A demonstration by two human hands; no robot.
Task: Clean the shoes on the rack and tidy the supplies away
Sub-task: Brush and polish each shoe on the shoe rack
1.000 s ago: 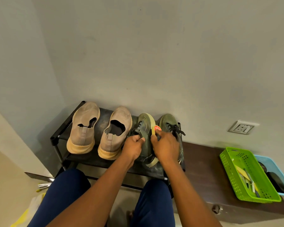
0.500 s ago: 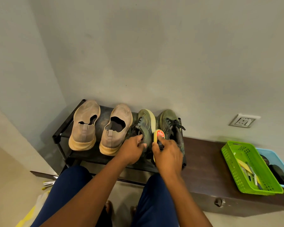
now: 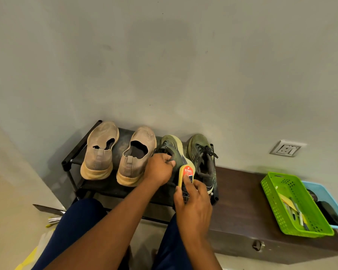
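A black shoe rack (image 3: 77, 152) against the wall carries two beige slip-on shoes (image 3: 100, 151) (image 3: 137, 154) on the left and two olive green sneakers on the right. My left hand (image 3: 158, 168) grips the left green sneaker (image 3: 172, 145), which is tipped on its side with the pale sole facing right. My right hand (image 3: 193, 203) holds a yellow shoe brush (image 3: 186, 172) with a red label against that sneaker's heel end. The other green sneaker (image 3: 202, 154) stands upright on the rack beside it.
A dark wooden bench (image 3: 240, 191) adjoins the rack on the right. On it sit a green basket (image 3: 277, 184) with small supplies and a blue basket (image 3: 320, 191) with dark items. A wall socket (image 3: 286, 149) is above. My knees are below the rack.
My right hand has drawn the brush back along the sneaker's sole from near the toe toward the heel. My left hand keeps its grip on the shoe.
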